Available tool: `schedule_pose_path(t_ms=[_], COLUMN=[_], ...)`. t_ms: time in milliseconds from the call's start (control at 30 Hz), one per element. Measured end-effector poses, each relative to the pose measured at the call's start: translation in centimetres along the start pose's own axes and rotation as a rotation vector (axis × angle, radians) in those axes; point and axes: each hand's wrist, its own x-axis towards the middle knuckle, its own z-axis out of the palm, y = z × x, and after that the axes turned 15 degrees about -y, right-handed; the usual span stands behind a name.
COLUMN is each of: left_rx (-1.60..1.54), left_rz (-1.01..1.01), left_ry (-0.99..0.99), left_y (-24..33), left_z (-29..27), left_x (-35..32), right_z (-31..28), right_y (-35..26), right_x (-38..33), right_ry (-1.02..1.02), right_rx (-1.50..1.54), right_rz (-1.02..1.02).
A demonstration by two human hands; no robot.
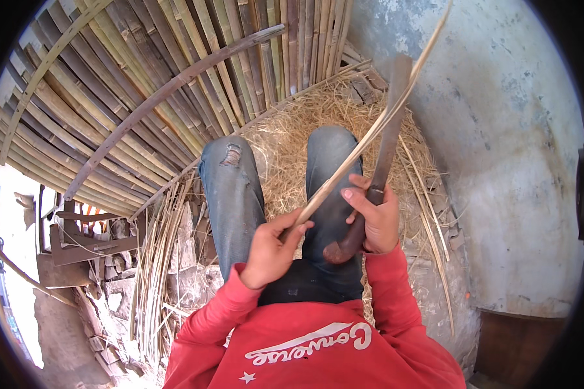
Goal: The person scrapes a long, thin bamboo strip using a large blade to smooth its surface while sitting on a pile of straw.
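My left hand (274, 251) is closed round the lower end of a long, pale bamboo strip (344, 170), which slants up to the right across my right knee. The strip looks split into thin slivers toward its far part. In my right hand (377, 217) is a machete (390, 123) with a dark wooden handle (352, 241) curved at its butt. Its broad brown blade points away from me and passes beside the bamboo strip. My right thumb and a fingertip reach toward the strip; whether they touch it I cannot tell.
A slatted bamboo panel (175, 91) leans at the far left. Straw-like shavings (285, 155) cover the ground beyond my knees. Thin bamboo strips lie at the left (156, 279) and right (428, 220). A worn bluish wall (499, 162) rises close on the right.
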Motion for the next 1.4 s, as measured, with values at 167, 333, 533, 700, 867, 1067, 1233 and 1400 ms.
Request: schedule_pose_path(t_ms=[167, 333, 533, 700, 867, 1067, 1233, 1400], left_rx=[-0.077, 0.029, 0.147, 0.776, 1.154, 1.667, 1.525, 1.368], left_rz=[0.218, 0.511, 0.661, 0.696, 1.061, 0.543, 0.389, 0.399], left_ry=[0.061, 0.034, -0.079, 0.389, 0.856, 0.274, -0.164, -0.247], left_y=[-0.6, -1.4, 0.4, 4.2, 7.8, 8.5, 5.6, 2.5], left_z=[4.8, 8.7, 5.2, -4.0, -12.9, -16.0, -18.8, -15.9], left_x=[4.3, 6.2, 5.9, 5.3, 3.7, -0.8, -2.9, -3.7], right_z=[0.9, 1.7, 0.4, -3.2, -5.6, -5.8, -6.9, -7.1], right_y=[-2.5, -3.2, -3.7, -6.0, -6.4, -6.5, -5.2, -4.2], right_x=[0.7, 1.9, 2.1, 1.5, 0.9, 0.7, 3.1, 5.7], right_ry=[0.016, -0.071, -0.051, -0.076, -0.317, -0.417, -0.58, -0.647], right_rx=[0.217, 0.319, 0.138, -0.146, -0.283, -0.412, -0.66, -0.697], right_rz=[-0.208, -0.293, -0.317, -0.249, -0.076, 0.171, 0.212, 0.274])
